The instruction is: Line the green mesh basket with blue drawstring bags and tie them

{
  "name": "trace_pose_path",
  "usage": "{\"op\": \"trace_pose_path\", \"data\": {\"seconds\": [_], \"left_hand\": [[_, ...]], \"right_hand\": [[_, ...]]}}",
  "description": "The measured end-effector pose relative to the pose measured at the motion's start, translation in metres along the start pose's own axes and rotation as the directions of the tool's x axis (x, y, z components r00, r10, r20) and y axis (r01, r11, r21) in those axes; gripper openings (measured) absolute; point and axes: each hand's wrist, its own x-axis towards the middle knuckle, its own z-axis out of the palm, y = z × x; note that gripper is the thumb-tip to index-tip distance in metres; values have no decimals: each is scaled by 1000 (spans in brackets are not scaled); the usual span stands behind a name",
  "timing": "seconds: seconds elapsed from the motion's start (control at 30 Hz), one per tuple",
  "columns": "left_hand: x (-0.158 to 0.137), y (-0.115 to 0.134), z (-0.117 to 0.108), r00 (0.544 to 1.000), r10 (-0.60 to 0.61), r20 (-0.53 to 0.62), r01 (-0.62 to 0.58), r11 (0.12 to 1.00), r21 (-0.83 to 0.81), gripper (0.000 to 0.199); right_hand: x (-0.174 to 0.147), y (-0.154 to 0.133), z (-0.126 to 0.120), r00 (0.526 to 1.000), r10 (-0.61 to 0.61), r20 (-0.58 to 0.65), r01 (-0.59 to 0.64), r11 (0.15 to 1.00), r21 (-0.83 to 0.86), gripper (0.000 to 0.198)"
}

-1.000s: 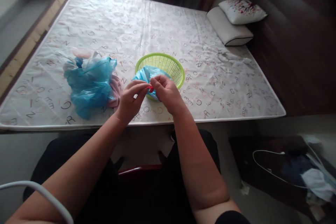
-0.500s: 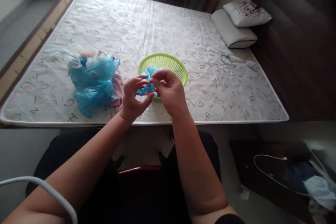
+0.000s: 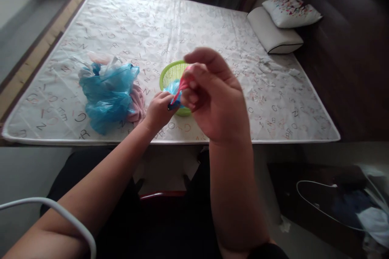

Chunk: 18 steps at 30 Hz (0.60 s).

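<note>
A red-pink strand (image 3: 181,85), like yarn or thread, stretches slantwise between my two hands. My left hand (image 3: 161,109) is closed on its lower end, where a small dark bit shows by the fingertips; I cannot make out what that is. Higher and closer to the camera, my right hand (image 3: 217,93) pinches the upper end with its fingers curled. Beyond the hands stands a green plastic basket (image 3: 170,68), its right side hidden by my right hand. Blue plastic (image 3: 174,86) lies inside it, partly covered by my fingers.
Left of the basket lies a crumpled blue plastic bag (image 3: 106,93) with pink cloth (image 3: 139,103) beside it. All this rests on a letter-printed mattress (image 3: 146,32). Two pillows (image 3: 276,32) sit at the far right. A white cable (image 3: 54,210) crosses near my left arm.
My right hand has lifted up, rightward and closer to the camera, drawing the red-pink strand out. My left hand has closed from a wider finger spread and remains near the basket.
</note>
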Motion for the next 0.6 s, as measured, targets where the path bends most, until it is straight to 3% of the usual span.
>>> {"op": "trace_pose_path", "data": {"seconds": [0.1,0.17,0.27,0.33,0.37,0.47,0.6], "left_hand": [[3,-6,-1,993,114,-2,-113,981,158,7],[2,-6,0,986,162,-25,-156,974,163,10],[-3,-3,5,976,216,-15,-215,975,64,39],[-8,-2,11,983,184,24,-185,982,34,59],[-10,-2,14,988,148,52,-151,988,46,59],[-13,-3,20,988,72,138,-91,987,134,32],[-8,-6,17,964,193,182,-230,951,208,8]], "right_hand": [[6,-14,-12,991,-61,-119,73,992,99,18],[11,-16,-21,975,-82,-205,98,993,69,19],[15,-14,-35,965,-96,-244,75,993,-93,5],[13,-14,-43,970,-111,-215,78,985,-157,19],[11,-15,-45,972,-121,-204,90,983,-157,26],[0,-31,-42,966,-129,-224,114,990,-79,41],[-13,-61,-25,962,-83,-260,98,994,45,56]]}}
